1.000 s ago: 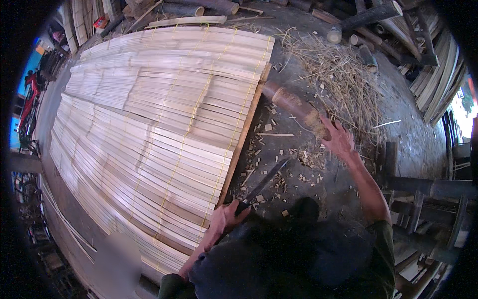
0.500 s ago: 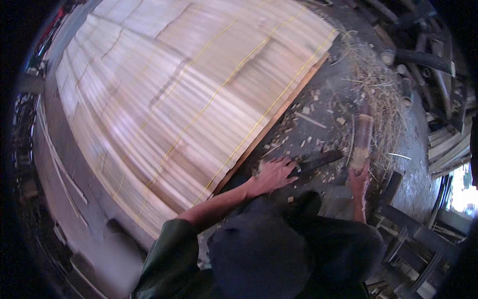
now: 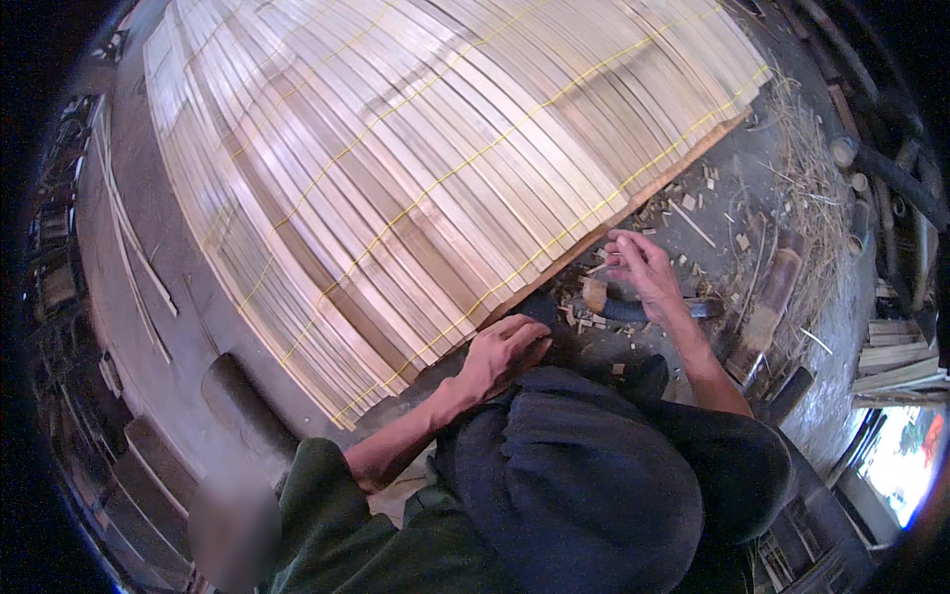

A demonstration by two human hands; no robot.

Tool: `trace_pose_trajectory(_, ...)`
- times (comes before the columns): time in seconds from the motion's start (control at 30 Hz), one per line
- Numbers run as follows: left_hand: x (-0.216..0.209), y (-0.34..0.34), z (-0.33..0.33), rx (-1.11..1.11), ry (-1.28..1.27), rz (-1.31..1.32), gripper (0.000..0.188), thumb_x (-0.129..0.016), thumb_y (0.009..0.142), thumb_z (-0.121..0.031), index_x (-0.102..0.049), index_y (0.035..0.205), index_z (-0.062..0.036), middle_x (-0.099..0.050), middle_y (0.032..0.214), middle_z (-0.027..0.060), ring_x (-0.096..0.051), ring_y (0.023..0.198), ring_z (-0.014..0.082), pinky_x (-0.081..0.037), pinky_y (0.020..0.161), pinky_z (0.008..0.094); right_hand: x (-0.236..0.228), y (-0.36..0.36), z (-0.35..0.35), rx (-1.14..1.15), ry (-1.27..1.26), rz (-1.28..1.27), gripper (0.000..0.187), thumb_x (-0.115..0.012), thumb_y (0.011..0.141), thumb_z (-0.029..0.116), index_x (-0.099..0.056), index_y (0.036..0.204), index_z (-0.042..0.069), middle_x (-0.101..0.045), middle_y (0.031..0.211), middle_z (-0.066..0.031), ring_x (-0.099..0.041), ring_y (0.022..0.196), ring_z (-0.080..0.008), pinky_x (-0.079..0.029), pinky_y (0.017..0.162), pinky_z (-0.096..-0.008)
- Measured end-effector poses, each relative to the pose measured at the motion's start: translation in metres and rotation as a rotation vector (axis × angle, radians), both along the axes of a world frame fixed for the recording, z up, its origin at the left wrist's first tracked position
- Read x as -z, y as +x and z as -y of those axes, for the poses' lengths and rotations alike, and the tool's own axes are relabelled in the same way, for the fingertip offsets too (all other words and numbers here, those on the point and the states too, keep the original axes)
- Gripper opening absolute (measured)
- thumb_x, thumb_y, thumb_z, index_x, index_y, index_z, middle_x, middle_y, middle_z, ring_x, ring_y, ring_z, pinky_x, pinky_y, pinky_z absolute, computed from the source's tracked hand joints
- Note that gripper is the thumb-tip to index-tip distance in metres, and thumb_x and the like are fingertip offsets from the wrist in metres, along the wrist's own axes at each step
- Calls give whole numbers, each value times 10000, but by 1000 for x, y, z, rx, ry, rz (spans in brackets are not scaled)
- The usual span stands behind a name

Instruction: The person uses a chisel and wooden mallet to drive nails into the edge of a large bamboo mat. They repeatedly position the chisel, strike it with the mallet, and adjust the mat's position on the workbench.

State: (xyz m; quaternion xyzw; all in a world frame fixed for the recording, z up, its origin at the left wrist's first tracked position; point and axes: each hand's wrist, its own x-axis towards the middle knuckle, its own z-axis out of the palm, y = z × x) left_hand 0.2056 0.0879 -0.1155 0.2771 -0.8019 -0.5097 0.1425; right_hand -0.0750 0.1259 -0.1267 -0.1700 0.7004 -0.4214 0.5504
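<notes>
A large mat of pale wooden slats (image 3: 445, 213), laced with yellow cord, slopes down in front of me. My right hand (image 3: 648, 277) is at its near lower edge; the fingers are bent but apart, and I see nothing in them. Beneath that hand lies a curved dark tool (image 3: 633, 310) with a wooden end (image 3: 594, 294), perhaps a knife. My left hand (image 3: 505, 351) is by the mat's bottom corner, close to my dark shoe (image 3: 539, 315). Its fingers are curled together, and what they may hold is hidden.
A wooden cylinder (image 3: 777, 282) lies on the right, beside straw (image 3: 816, 203). Chips litter the floor. Bamboo poles (image 3: 891, 178) are piled at the far right, and a dark log (image 3: 245, 401) lies at left. A person (image 3: 233, 535) is at the lower left, blurred.
My right hand has left the wooden cylinder and moved left to the mat's edge. The left hand has drawn back from the dark tool, its fingers now curled. My view has shifted.
</notes>
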Motion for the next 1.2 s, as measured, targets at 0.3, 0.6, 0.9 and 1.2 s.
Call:
trace_pose_trajectory(0.3, -9, 55, -4, -137, -76, 112, 328, -737, 820, -109, -624, 1126, -81, -628, 1079, 126, -643, 990, 294, -547, 832, 374, 3, 25, 32, 261, -54, 399, 198, -625, 961, 284, -584, 1056, 114, -594, 964, 3, -566, 890, -125, -501, 812, -327)
trace_pose_trajectory(0.6, -20, 100, -24, -482, -293, 493, 761, -814, 748, -221, -433, 1403, -153, -354, 1437, 202, -360, 1320, 405, -334, 1076, 515, 2, 35, 60, 437, 3, 594, 642, -662, 905, 475, -478, 1371, 74, -551, 1331, -88, -540, 1190, -205, -428, 1021, -413)
trace_pose_trajectory(0.9, -55, 41, 25, -440, -278, 404, 1036, -822, 718, -315, -224, 1548, -151, -207, 1566, 240, -204, 1449, 435, -90, 1186, 590, -195, -157, 172, 220, -338, -76, 651, -622, 926, 470, -508, 1364, 2, -602, 1308, -118, -583, 1183, -203, -457, 1019, -352)
trace_pose_trajectory(1.2, -34, -30, 30, -132, -391, 414, 824, -586, 870, -377, -183, 1570, -211, -79, 1627, 201, -101, 1481, 459, -78, 1163, 644, -55, -245, 87, 519, -294, 31, 726, -611, 941, 459, -355, 1487, 53, -447, 1488, -115, -451, 1344, -272, -358, 1122, -429)
